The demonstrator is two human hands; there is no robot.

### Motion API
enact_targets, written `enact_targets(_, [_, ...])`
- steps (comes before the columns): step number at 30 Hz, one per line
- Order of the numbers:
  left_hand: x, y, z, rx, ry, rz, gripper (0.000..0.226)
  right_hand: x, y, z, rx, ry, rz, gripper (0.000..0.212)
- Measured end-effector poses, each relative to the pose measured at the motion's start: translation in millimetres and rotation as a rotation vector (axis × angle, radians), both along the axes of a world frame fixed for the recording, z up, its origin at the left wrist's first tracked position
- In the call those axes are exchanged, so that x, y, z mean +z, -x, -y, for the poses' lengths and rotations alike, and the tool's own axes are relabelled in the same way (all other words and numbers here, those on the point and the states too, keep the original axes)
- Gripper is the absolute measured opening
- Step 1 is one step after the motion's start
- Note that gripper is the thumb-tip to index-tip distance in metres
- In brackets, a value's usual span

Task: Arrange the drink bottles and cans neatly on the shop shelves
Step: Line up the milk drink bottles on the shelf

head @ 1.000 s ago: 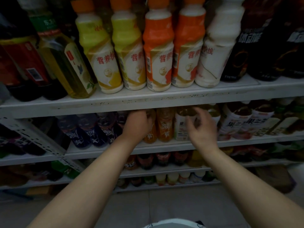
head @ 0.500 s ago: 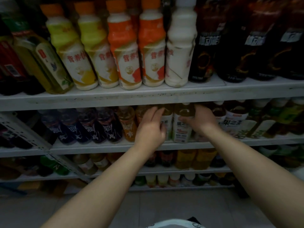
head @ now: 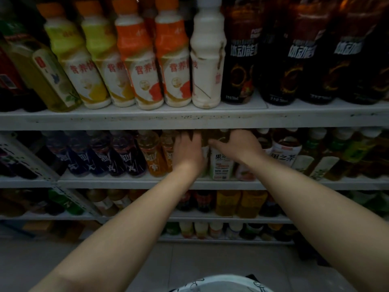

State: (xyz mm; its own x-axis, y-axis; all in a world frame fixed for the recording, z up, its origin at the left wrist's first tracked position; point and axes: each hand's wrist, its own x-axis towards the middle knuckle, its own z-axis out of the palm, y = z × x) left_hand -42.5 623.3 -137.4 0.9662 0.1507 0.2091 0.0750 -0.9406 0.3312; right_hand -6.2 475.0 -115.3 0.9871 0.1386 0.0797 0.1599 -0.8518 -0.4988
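Both my hands reach into the second shelf (head: 130,183) among tea bottles. My left hand (head: 188,151) rests against an amber bottle whose body it hides. My right hand (head: 237,147) curls around the upper part of a white-labelled tea bottle (head: 221,167), fingers pointing left over its shoulder. Orange drink bottles (head: 152,157) stand just left of my left hand. More white-labelled tea bottles (head: 283,152) stand to the right of my right hand. How firmly the left hand grips is hidden.
The top shelf (head: 189,118) holds yellow and orange milk-drink bottles (head: 136,60), a white bottle (head: 207,66) and dark energy-drink bottles (head: 240,60). Purple bottles (head: 117,154) fill the second shelf's left. Lower shelves (head: 210,218) carry more bottles. Grey floor tiles (head: 189,262) lie below.
The view has shifted right along the shelves. My left hand moved right from the orange bottles to the tea bottles; my right hand closed over the white-labelled bottle's top.
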Motion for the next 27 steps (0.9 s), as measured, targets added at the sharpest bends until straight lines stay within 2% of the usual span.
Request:
enact_targets(5, [3.8, 3.0, -1.2, 0.005, -0.041, 0.027, 0.071, 9.6, 3.1, -6.4, -0.028, 0.074, -0.019, 0.054])
enact_targets(9, [8.0, 1.9, -5.5, -0.028, -0.049, 0.028, 0.072, 19.3, -2.6, -2.2, 0.018, 0.169, -0.148, 0.032])
enact_targets(14, [10.2, -3.6, -17.5, -0.035, -0.091, 0.0, 0.066, 20.5, -3.9, 2.2, 0.052, 0.156, -0.217, 0.034])
enact_targets(18, [14.7, -9.0, -23.3, -0.098, -0.178, -0.003, 0.06, 21.7, -4.1, 7.9, 0.103, 0.147, -0.238, 0.022])
enact_targets(22, [18.9, -11.6, -30.4, -0.169, -0.2, -0.101, 0.059, 18.7, -2.8, 7.5, 0.147, 0.153, -0.187, 0.021])
enact_targets(27, [26.1, -19.9, -41.5, -0.266, -0.187, -0.165, 0.057, 12.2, 2.5, 1.2, 0.085, 0.189, -0.05, 0.029])
